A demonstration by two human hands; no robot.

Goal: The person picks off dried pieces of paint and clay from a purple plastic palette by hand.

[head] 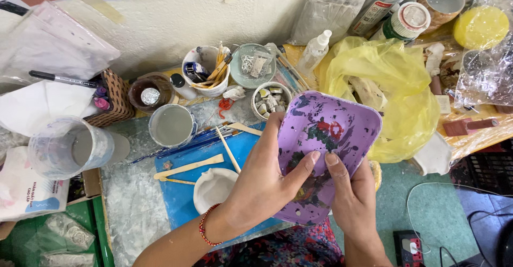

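Both my hands hold a purple, paint-splattered tray (331, 133), tilted up toward me above the table's front edge. My left hand (262, 179) grips its left side, thumb pressed on the stained inner face; a red bead bracelet (206, 227) circles that wrist. My right hand (350, 195) supports the lower right part, thumb on the inside beside the left thumb. Under the tray lies a blue mat (176, 192) carrying a small white clay bowl (212, 188) and wooden modelling tools (188, 167).
A cup of grey water (172, 125), a clear plastic cup (69, 148), a white mug of brushes (207, 70), a bowl of small pieces (270, 100) and a spray bottle (314, 52) stand behind. A yellow plastic bag (401, 90) bulges at right. Cables lie on the floor.
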